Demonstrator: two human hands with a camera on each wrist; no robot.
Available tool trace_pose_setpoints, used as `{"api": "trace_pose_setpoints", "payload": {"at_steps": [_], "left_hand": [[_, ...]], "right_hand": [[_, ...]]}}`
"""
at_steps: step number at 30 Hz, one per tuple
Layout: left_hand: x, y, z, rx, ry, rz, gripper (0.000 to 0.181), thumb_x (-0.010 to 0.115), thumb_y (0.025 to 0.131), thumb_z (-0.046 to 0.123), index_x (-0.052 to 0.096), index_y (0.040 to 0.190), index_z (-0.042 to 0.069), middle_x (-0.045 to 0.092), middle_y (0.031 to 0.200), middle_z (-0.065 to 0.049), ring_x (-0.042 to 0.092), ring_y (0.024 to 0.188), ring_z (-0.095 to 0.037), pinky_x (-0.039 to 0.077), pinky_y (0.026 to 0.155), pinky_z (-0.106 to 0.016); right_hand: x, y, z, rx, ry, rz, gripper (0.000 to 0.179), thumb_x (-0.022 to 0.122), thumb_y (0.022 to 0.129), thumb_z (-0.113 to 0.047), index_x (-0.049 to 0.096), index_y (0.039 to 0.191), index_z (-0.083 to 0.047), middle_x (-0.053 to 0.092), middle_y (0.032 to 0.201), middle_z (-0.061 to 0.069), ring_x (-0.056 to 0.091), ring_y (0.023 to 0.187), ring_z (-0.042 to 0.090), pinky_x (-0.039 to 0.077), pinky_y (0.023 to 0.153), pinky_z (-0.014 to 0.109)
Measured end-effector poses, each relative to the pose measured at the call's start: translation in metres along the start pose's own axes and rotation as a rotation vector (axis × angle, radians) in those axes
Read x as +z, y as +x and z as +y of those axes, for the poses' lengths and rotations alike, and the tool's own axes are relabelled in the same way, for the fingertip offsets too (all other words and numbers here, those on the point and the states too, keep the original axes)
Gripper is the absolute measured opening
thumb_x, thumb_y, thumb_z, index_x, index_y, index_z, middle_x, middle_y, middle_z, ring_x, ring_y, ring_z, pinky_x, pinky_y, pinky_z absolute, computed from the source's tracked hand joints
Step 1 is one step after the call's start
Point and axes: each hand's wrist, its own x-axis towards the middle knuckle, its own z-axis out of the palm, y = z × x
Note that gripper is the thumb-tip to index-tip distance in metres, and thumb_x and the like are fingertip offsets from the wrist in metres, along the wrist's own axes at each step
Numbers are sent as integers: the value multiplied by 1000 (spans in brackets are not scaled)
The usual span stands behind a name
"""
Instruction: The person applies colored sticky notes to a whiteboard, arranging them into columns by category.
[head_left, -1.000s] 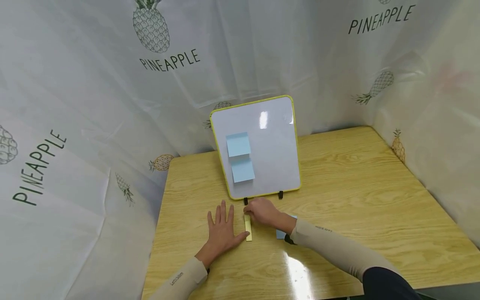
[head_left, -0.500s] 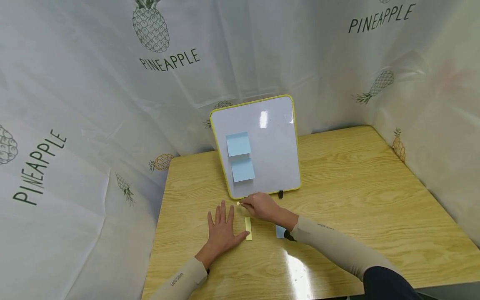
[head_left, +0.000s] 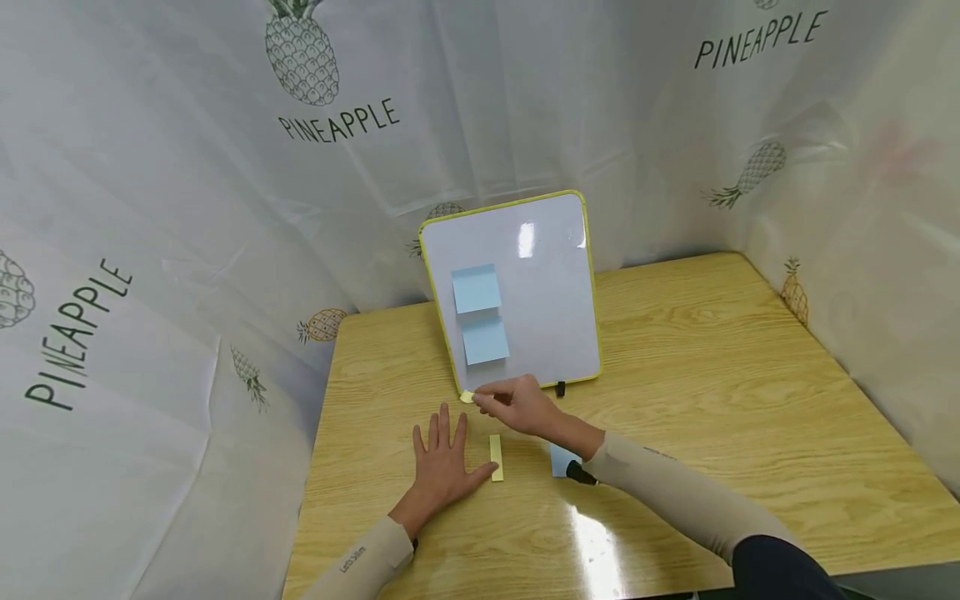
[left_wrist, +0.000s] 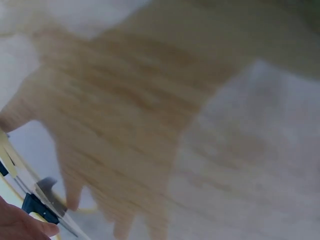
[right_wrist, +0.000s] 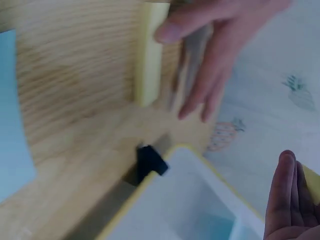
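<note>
My left hand [head_left: 441, 473] lies spread on the table, its thumb touching a narrow yellow sticky-note pad [head_left: 496, 457]. Between thumb and fingers my right hand [head_left: 521, 406] pinches a small yellow sticky note [head_left: 467, 397], which overlaps the lower left corner of the whiteboard [head_left: 543, 308] in the head view. Two light blue sticky notes hang on the board's left side, an upper blue note [head_left: 477, 289] and a lower blue note [head_left: 486, 340]. In the right wrist view, the left thumb meets the thick yellow pad [right_wrist: 150, 60], and part of the pinched note [right_wrist: 314, 184] shows at the right edge.
A blue sticky-note pad [head_left: 561, 461] lies on the wooden table [head_left: 712, 375], partly covered by the right wrist. The yellow-framed board leans on black feet; one foot [head_left: 561, 389] shows, the other is behind the right hand. A pineapple-print curtain [head_left: 525, 100] encloses the table.
My right hand has peeled the yellow note off the narrow pad and lifted it up and left to the board's lower left corner. The left hand has stayed in place.
</note>
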Motion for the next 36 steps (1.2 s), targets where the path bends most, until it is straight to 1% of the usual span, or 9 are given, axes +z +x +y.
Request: {"api": "trace_pose_setpoints", "payload": {"at_steps": [3,6,13,17,20,24,28,32,36], "left_hand": [[0,0,0,3,-7,9,101,53,84,76,31,155,8,9,164,-24,19,149,-45,9,111,-72],[-1,1,1,0,-17,2,102,53,84,76,30,156,9,8,164,-24,18,149,-45,8,112,-71],[-2,0,3,-12,-1,-23,102,51,84,77,24,158,12,2,165,-22,14,151,-42,5,113,-70],[-6,0,6,10,-6,22,101,55,84,73,26,157,10,5,165,-23,14,151,-43,6,112,-71],[-8,0,9,38,-3,73,98,60,84,69,29,156,9,9,164,-25,17,150,-44,8,111,-72],[-12,1,12,62,8,114,93,61,86,65,31,155,11,12,163,-25,19,149,-44,10,111,-71],[-15,3,13,76,-5,147,86,59,89,62,35,154,11,12,163,-25,20,148,-44,10,111,-71],[-23,3,19,98,-11,195,82,58,90,61,35,153,13,14,162,-26,19,149,-42,10,112,-70],[-33,5,26,161,10,316,80,58,91,59,36,152,13,22,159,-27,21,148,-41,14,111,-71]], "right_hand": [[-9,4,-10,3,77,82,25,60,99,-12,71,116,3,76,87,15,74,73,23,58,64,26],[-20,10,-18,20,92,182,29,61,98,-10,67,123,3,76,91,18,75,77,25,58,66,28],[-50,23,-29,85,95,429,18,65,95,-11,75,105,0,75,96,18,73,88,30,57,75,22],[-69,27,-48,140,103,550,17,67,93,-5,75,103,6,70,100,25,65,85,29,48,67,18],[-80,30,-58,224,173,619,18,69,92,-4,74,104,8,67,99,26,58,78,19,42,61,18],[-89,36,-43,371,301,683,24,73,90,-15,76,106,2,74,96,10,56,73,10,39,57,20],[-93,42,-19,499,391,731,31,74,90,-27,75,110,-3,70,90,-10,58,78,15,42,59,20],[-98,50,-9,595,489,794,33,75,89,-31,75,109,-5,66,86,-9,55,77,19,43,57,19],[-99,58,-4,649,558,845,27,77,87,-31,76,101,-8,67,85,-7,52,71,13,41,54,20]]}}
